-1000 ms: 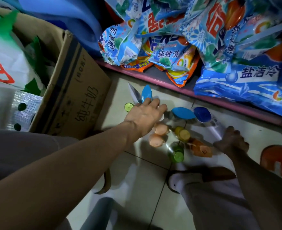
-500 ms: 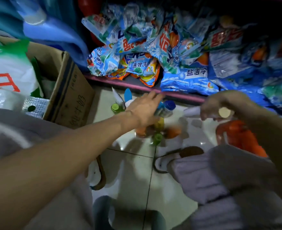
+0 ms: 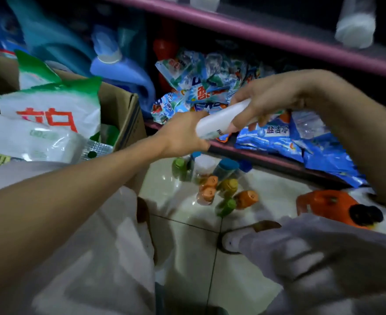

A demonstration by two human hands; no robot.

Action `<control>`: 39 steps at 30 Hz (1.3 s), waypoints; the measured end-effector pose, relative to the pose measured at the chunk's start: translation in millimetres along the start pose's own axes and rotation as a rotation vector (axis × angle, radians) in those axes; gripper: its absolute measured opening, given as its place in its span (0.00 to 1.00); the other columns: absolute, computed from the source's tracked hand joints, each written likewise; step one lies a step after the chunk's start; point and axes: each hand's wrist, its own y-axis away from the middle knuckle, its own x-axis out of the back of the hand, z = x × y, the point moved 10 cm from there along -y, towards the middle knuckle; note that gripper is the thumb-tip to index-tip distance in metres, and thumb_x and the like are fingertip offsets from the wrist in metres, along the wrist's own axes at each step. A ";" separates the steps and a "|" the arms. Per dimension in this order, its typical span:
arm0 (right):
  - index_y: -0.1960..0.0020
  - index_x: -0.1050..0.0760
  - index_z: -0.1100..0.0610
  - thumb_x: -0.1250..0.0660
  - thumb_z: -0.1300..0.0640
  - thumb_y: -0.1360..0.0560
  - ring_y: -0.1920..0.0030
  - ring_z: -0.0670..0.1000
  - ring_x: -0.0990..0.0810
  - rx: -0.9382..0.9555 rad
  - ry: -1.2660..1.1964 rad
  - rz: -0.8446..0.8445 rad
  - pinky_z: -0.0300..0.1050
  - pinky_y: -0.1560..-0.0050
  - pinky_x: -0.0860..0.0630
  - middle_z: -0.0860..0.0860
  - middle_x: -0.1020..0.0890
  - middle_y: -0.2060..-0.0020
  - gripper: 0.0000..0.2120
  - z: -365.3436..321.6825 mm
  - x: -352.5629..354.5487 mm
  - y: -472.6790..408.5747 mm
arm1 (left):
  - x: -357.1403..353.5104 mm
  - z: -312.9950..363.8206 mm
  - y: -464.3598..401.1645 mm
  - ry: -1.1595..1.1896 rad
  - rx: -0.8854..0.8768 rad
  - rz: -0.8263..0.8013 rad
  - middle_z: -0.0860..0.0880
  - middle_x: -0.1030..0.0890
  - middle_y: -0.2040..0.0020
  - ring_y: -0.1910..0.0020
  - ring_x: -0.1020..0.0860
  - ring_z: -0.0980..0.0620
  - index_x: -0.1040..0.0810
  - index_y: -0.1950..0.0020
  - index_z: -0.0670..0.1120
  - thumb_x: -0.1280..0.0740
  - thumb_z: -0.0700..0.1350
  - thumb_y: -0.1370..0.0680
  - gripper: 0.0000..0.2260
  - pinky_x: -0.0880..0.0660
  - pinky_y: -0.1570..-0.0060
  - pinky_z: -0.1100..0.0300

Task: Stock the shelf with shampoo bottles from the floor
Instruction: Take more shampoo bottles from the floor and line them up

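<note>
A white shampoo bottle (image 3: 219, 122) lies tilted in the air in front of the lower shelf, held by both hands. My left hand (image 3: 182, 137) grips its lower end and my right hand (image 3: 264, 98) wraps its upper end. On the tiled floor below stands a cluster of several small bottles (image 3: 214, 185) with orange, green, yellow and blue caps. The pink shelf edge (image 3: 267, 35) crosses the top, with a white bottle (image 3: 355, 28) standing on that upper shelf.
Blue detergent bags (image 3: 285, 137) fill the lower shelf. A cardboard box (image 3: 123, 114) with white-green bags stands at the left. An orange jug (image 3: 330, 205) lies on the floor at the right. My knees and a slipper (image 3: 244, 237) take up the foreground.
The right hand lifted the white bottle off the floor and up. The left hand left the floor cluster and took hold of the bottle's lower end. The view tilted upward to the shelf.
</note>
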 end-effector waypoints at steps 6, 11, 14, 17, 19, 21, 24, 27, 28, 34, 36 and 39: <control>0.38 0.29 0.57 0.29 0.65 0.30 0.57 0.52 0.20 -0.003 -0.151 0.229 0.46 0.56 0.23 0.57 0.18 0.55 0.22 32.0 -31.1 -93.9 | 24.3 -94.2 4.9 0.117 0.312 0.074 0.49 0.24 0.54 0.57 0.25 0.50 0.24 0.47 0.49 0.25 0.46 0.33 0.17 0.34 0.62 0.60; 0.31 0.35 0.56 0.31 0.52 0.27 0.38 0.60 0.26 -0.171 0.321 0.163 0.51 0.41 0.27 0.60 0.27 0.37 0.27 65.9 -115.7 -155.6 | 33.5 -128.8 17.6 0.489 0.509 0.157 0.50 0.22 0.61 0.64 0.24 0.53 0.25 0.59 0.51 0.23 0.43 0.35 0.13 0.27 0.65 0.62; 0.28 0.40 0.55 0.38 0.56 0.23 0.38 0.61 0.27 -0.254 0.455 0.170 0.54 0.42 0.27 0.60 0.30 0.37 0.24 80.6 -146.4 -168.7 | 33.2 -123.3 17.7 0.619 0.528 0.141 0.48 0.20 0.59 0.61 0.21 0.49 0.23 0.58 0.49 0.23 0.40 0.35 0.12 0.20 0.54 0.55; 0.27 0.44 0.53 0.39 0.60 0.23 0.38 0.60 0.27 -0.266 0.524 0.198 0.55 0.43 0.27 0.60 0.32 0.36 0.27 82.5 -147.6 -167.3 | 34.5 -106.3 17.5 0.667 0.494 0.079 0.46 0.19 0.59 0.59 0.20 0.48 0.23 0.59 0.50 0.22 0.40 0.36 0.13 0.20 0.50 0.49; 0.27 0.43 0.52 0.37 0.57 0.24 0.37 0.60 0.27 -0.231 0.512 0.211 0.54 0.41 0.27 0.58 0.31 0.35 0.28 80.0 -140.5 -156.3 | 36.9 -94.9 18.9 0.683 0.472 0.052 0.46 0.19 0.58 0.60 0.19 0.48 0.23 0.58 0.50 0.22 0.40 0.35 0.13 0.20 0.51 0.50; 0.27 0.42 0.52 0.35 0.53 0.26 0.38 0.60 0.26 -0.162 0.488 0.251 0.53 0.44 0.25 0.58 0.30 0.35 0.29 71.0 -127.0 -134.5 | 41.5 -82.6 20.4 0.711 0.456 0.037 0.45 0.18 0.57 0.61 0.20 0.48 0.23 0.57 0.49 0.22 0.40 0.35 0.13 0.19 0.54 0.51; 0.33 0.36 0.51 0.32 0.47 0.29 0.42 0.59 0.24 -0.096 0.426 0.352 0.49 0.49 0.26 0.56 0.26 0.39 0.27 55.1 -93.2 -81.8 | 54.0 -58.6 23.5 0.771 0.411 0.043 0.43 0.19 0.56 0.62 0.21 0.48 0.22 0.50 0.45 0.23 0.40 0.34 0.15 0.20 0.60 0.54; 0.45 0.29 0.48 0.28 0.45 0.33 0.51 0.55 0.22 -0.073 0.231 0.507 0.47 0.56 0.27 0.51 0.20 0.51 0.20 41.1 -43.5 -6.0 | 68.3 -34.1 28.7 0.818 0.348 0.052 0.45 0.18 0.58 0.63 0.21 0.50 0.21 0.49 0.45 0.23 0.41 0.34 0.15 0.23 0.62 0.58; 0.49 0.29 0.47 0.26 0.46 0.35 0.54 0.53 0.22 -0.070 0.156 0.565 0.46 0.57 0.26 0.49 0.20 0.55 0.18 37.2 -24.3 22.8 | 73.4 -27.8 31.4 0.839 0.330 0.057 0.46 0.18 0.59 0.64 0.21 0.51 0.20 0.50 0.45 0.23 0.41 0.33 0.14 0.24 0.64 0.60; 0.57 0.21 0.54 0.27 0.61 0.31 0.66 0.57 0.17 0.093 -0.378 0.912 0.52 0.70 0.20 0.57 0.16 0.63 0.05 16.8 98.4 191.3 | 90.6 -3.2 45.9 0.933 0.283 0.080 0.43 0.16 0.56 0.58 0.18 0.47 0.19 0.49 0.46 0.24 0.42 0.33 0.14 0.23 0.64 0.59; 0.54 0.21 0.57 0.30 0.61 0.29 0.66 0.54 0.17 0.133 -0.454 1.033 0.46 0.71 0.20 0.58 0.16 0.62 0.04 15.8 132.0 233.2 | 92.3 3.4 48.2 0.938 0.275 0.077 0.43 0.16 0.59 0.61 0.19 0.46 0.20 0.49 0.46 0.24 0.42 0.33 0.14 0.24 0.64 0.57; 0.52 0.20 0.57 0.30 0.59 0.28 0.71 0.45 0.19 0.199 -0.510 1.207 0.34 0.76 0.26 0.52 0.15 0.66 0.05 8.7 174.9 268.4 | 88.5 10.6 48.8 0.982 0.278 0.065 0.41 0.18 0.65 0.64 0.20 0.40 0.21 0.53 0.46 0.22 0.40 0.35 0.14 0.22 0.60 0.47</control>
